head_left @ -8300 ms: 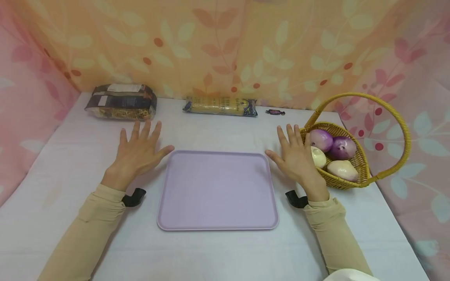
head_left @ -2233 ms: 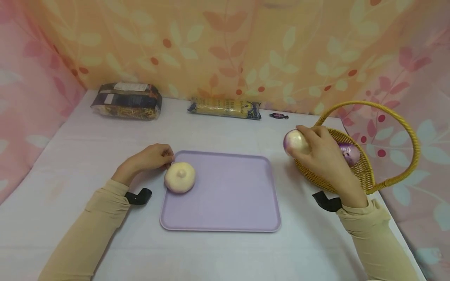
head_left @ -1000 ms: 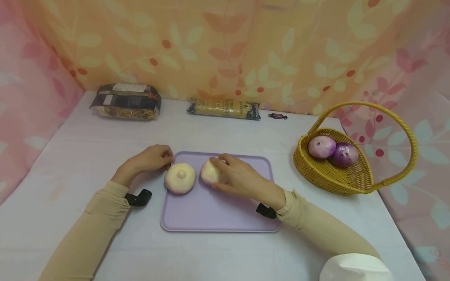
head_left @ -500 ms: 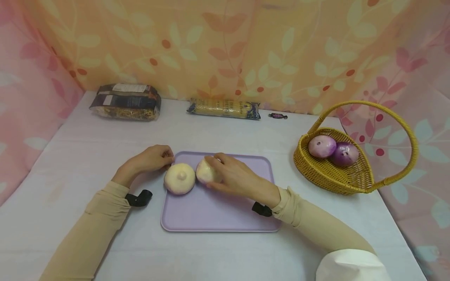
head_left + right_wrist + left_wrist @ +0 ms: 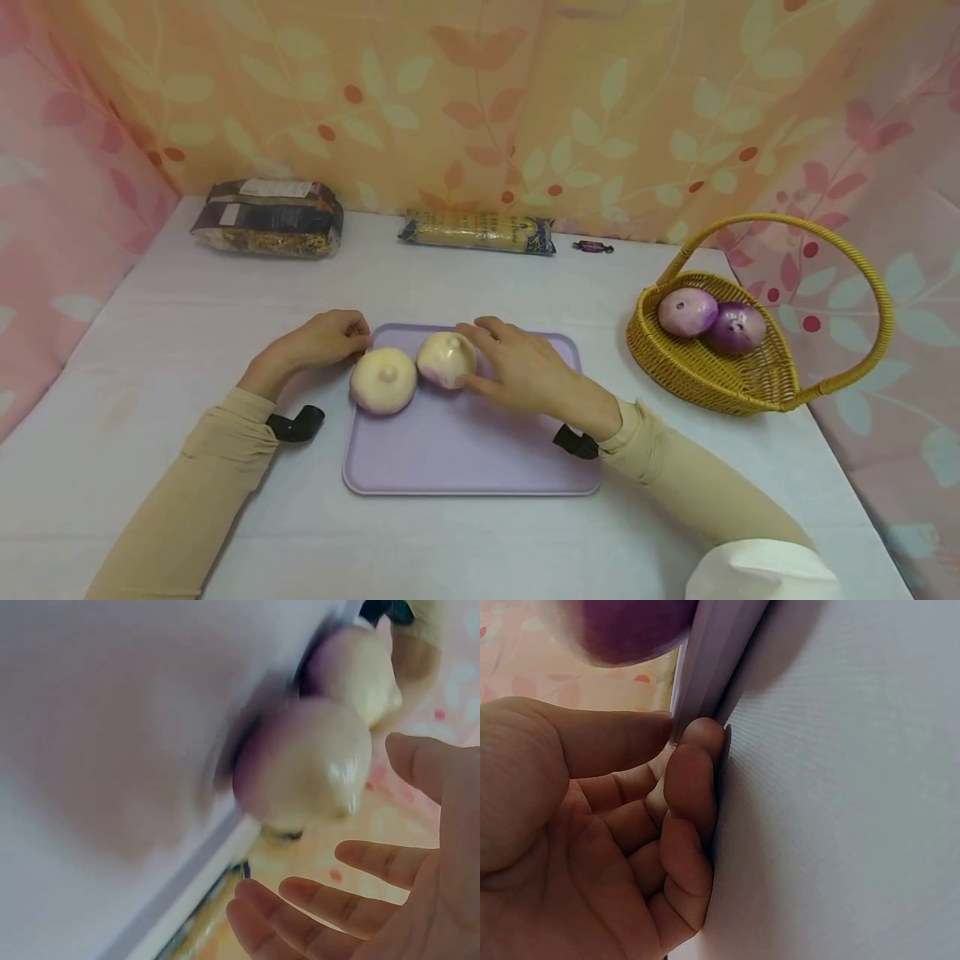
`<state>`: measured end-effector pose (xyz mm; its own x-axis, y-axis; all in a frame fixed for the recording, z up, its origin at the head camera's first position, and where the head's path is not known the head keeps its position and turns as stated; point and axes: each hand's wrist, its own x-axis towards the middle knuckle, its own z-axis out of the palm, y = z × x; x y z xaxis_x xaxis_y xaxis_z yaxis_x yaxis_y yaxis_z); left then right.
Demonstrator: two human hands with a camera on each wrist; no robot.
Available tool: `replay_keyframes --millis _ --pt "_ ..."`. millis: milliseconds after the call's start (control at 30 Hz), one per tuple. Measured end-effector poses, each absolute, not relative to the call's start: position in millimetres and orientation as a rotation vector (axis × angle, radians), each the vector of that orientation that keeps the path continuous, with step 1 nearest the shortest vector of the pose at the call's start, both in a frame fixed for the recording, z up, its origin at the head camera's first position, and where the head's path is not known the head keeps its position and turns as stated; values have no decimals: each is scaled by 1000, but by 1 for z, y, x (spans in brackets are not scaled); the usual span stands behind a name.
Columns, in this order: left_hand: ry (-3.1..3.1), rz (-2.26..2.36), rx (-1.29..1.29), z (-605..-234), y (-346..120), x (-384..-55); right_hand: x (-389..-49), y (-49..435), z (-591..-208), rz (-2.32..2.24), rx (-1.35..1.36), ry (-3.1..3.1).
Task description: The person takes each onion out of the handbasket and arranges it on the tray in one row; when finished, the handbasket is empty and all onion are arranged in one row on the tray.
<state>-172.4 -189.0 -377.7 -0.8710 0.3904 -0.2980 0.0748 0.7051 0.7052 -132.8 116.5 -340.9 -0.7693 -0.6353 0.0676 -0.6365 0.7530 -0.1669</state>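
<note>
Two hands were over at the tray, both ours. Our left hand (image 5: 321, 340) had its fingers curled, thumb and fingertip apparently pinching the rim of the tray (image 5: 472, 454), probably so it wouldn't slide. Our right hand (image 5: 528, 371) was loose, fingers spread just beside the right bulb (image 5: 446, 361); the right wrist view showed a gap, so we weren't gripping it. That bulb sat on the tray near the far left corner, touching or nearly touching the left bulb (image 5: 384, 381). We figured bunching them there saved room.

Both stood nub up, purple side down, with the right one's nub leaning a bit away from us. They were too round for much of a long axis, tbh.

Off to the right, two more bulbs (image 5: 687, 312) sat together in the basket (image 5: 660, 360). Along the back we had a dark pasta bag (image 5: 267, 218), a spaghetti pack (image 5: 476, 231) lying left to right, and a wrapped candy (image 5: 593, 247).
</note>
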Motion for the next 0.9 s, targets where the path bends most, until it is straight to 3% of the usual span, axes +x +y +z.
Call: replay_keyframes --millis 600,900 --pt "2538 952 387 -378 -190 -173 -177 264 -268 240 259 -3030" --pt "2516 980 396 -377 -189 -172 -197 322 -267 233 110 -3115"
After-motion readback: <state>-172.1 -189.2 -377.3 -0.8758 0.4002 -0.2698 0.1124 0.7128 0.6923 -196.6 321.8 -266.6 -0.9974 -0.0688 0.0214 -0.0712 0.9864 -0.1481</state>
